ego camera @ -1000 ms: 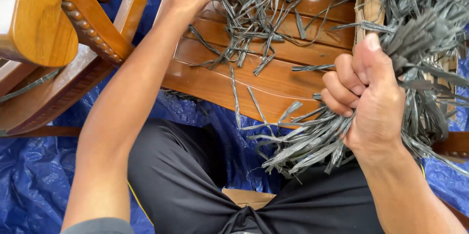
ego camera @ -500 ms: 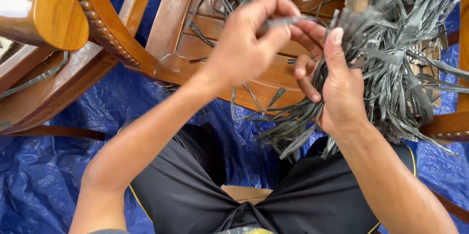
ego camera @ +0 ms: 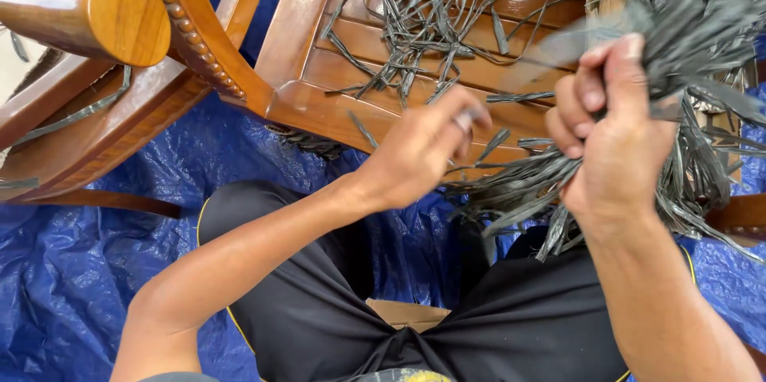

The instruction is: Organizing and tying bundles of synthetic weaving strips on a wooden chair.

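The right hand [ego camera: 618,131] is clenched round a thick bundle of grey strips [ego camera: 686,39], held up over the right side of the wooden chair seat [ego camera: 335,71]. The strips fan out above the fist towards the top right corner and hang below it in a ragged fringe [ego camera: 527,191] over the seat's front edge. The left hand [ego camera: 423,151] sits just beside that fringe, its fingertips pinched together on what looks like a single strip end; motion blur makes the pinch hard to read.

More loose strips [ego camera: 423,15] lie tangled on the slatted seat behind the hands, reaching the top edge. The gap between the two hands is narrow; open seat shows to the left of the tangle, bounded by the chair's side rail [ego camera: 299,15]. A carved wooden armrest [ego camera: 120,7] fills the upper left corner, cut off by the frame.

Blue tarpaulin [ego camera: 96,270] covers the floor under the chair. The person's black shorts [ego camera: 335,310] fill the lower middle. The bundle's far end runs out of view at the right edge, and the fist hides how the strips are gathered inside it.
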